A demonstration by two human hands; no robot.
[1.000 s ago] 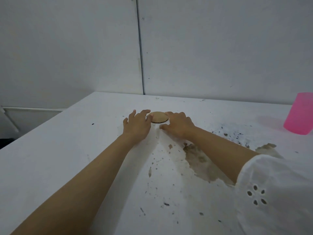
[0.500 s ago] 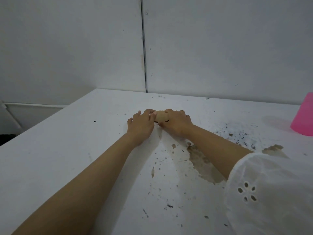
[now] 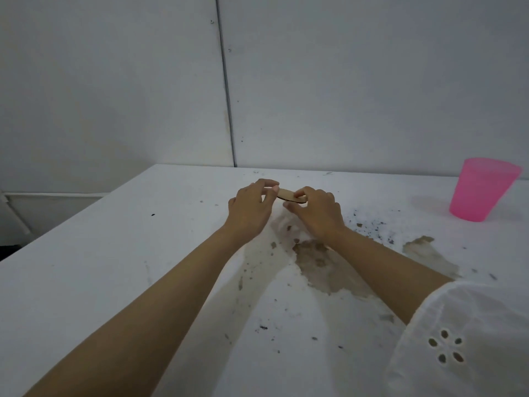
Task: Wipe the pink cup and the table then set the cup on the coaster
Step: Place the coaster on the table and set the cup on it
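A round tan coaster (image 3: pixel 287 194) is lifted a little off the white table (image 3: pixel 100 253), tilted, between both hands. My left hand (image 3: pixel 250 209) pinches its left edge with fingertips and thumb. My right hand (image 3: pixel 316 212) pinches its right edge. The pink translucent cup (image 3: pixel 483 189) stands upright at the far right of the table, well apart from both hands. Brown stains (image 3: pixel 323 262) and dark specks cover the table below and to the right of my hands.
A grey-white wall with a vertical seam (image 3: pixel 226 81) rises right behind the table. The table's left edge (image 3: pixel 71 213) drops off to a darker floor area. My white sleeve (image 3: pixel 458 339) fills the lower right corner.
Both hands closed in on the coaster lying flat on the table, took it by its edges and raised it off the surface. The cup has not moved.
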